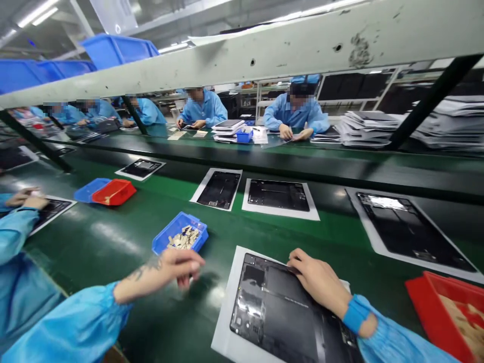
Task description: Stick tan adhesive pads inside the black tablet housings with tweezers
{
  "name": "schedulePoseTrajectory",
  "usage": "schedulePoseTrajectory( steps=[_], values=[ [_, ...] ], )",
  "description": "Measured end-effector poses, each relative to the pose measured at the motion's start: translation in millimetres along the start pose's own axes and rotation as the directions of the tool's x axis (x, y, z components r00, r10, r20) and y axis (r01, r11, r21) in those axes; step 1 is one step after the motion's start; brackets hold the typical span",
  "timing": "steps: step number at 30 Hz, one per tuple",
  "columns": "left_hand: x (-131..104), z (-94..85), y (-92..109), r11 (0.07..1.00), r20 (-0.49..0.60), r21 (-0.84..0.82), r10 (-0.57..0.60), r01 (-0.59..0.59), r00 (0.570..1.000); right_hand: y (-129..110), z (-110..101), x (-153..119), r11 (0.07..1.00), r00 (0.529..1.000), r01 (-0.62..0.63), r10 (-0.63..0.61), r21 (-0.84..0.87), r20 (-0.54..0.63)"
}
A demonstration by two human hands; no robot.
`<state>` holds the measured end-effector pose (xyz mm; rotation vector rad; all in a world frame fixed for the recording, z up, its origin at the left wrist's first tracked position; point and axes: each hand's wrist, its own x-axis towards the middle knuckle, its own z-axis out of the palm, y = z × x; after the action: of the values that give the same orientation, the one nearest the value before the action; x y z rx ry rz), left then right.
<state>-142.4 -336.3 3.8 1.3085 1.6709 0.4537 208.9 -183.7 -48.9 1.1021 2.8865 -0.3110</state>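
Observation:
A black tablet-shaped panel [287, 312] lies on a white sheet [227, 322] in front of me, with internal parts showing. My right hand [319, 277] rests at its upper edge, fingers bent; whatever lies under the fingertips is hidden. Over the green bench, left of the panel, my left hand [179, 267] hangs in the air, slightly blurred, with its fingers bent and nothing clearly visible in them. Just behind the left hand sits a blue bin [161, 243] holding small beige pieces [184, 238].
More panels [219, 190] [279, 194] [412, 227] lie on white sheets farther back. A red bin [434, 307] stands at right, red [113, 192] and blue [91, 190] bins at left. A neighbour's hands [28, 199] are at far left. A pale beam [227, 65] crosses above.

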Motion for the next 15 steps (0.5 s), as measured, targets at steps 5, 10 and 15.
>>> schedulePoseTrajectory(
  steps=[5, 10, 15],
  values=[
    [33, -51.4, -33, 0.901, -0.361, 0.412, 0.024, 0.136, 0.932, 5, 18, -4, 1.000, 0.996, 0.000, 0.002, 0.024, -0.090],
    [61, -34.5, -50, 0.801, -0.366, 0.562, 0.014, 0.209, 0.931, 5, 27, -8, 0.998, 0.984, 0.024, -0.012, 0.061, -0.180],
    [61, -36.6, -47, 0.793, -0.349, 0.572, 0.002, 0.211, 0.937, 7, 31, -10, 0.995, 0.969, 0.048, -0.025, 0.089, -0.245]
  ],
)
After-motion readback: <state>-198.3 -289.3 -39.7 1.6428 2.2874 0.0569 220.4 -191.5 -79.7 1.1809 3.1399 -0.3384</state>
